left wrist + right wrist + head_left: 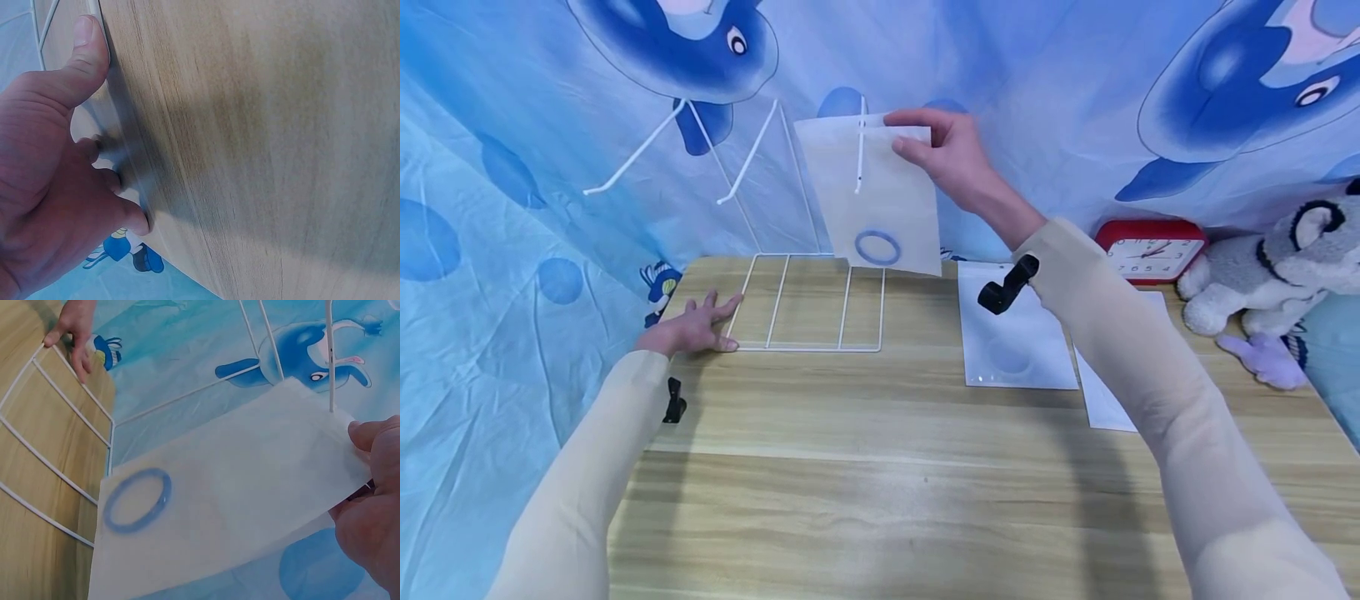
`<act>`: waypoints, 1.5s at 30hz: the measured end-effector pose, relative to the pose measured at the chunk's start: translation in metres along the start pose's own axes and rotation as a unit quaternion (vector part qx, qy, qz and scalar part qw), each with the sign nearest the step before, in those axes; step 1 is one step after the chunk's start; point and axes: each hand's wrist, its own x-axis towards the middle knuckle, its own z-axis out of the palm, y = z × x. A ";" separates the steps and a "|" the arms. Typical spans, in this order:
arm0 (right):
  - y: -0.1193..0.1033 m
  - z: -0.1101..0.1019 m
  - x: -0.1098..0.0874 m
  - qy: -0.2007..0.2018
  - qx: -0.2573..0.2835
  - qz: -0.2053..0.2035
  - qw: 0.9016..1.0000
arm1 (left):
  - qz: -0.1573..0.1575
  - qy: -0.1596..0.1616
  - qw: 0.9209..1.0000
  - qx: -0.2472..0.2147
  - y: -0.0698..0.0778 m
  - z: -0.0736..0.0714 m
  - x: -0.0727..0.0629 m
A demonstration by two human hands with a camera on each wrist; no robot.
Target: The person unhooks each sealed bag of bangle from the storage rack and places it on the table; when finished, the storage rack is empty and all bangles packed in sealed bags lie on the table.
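My right hand [951, 154] pinches the top right corner of a translucent white bag [880, 192] with a blue ring [877, 247] inside near its bottom. The bag is upright at the right-hand prong of a white wire rack [808, 348]. That prong crosses the bag's top edge; whether it passes through a hole, I cannot tell. In the right wrist view, the bag [237, 481] appears tilted, its ring [137, 500] at the far end. My left hand [694, 325] rests spread on the left side of the rack's base, and its thumb [84, 56] touches the front wire.
Two more white bags, one nearer [1011, 325] and one under my right forearm [1108, 383], lie on the wooden table [880, 500]. A red clock [1150, 250] and a grey-and-white plush dog [1262, 262] stand at the back right. Blue whale-print cloth [1000, 50] hangs behind.
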 end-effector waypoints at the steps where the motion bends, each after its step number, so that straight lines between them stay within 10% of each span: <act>1: 0.000 0.001 0.001 -0.001 0.006 0.005 1.000 | -0.001 -0.001 1.000 -0.001 0.000 0.001 0.001; 45: -0.010 0.003 -0.031 -0.033 0.015 -0.003 0.999 | 0.005 0.001 1.000 0.011 -0.001 0.001 0.000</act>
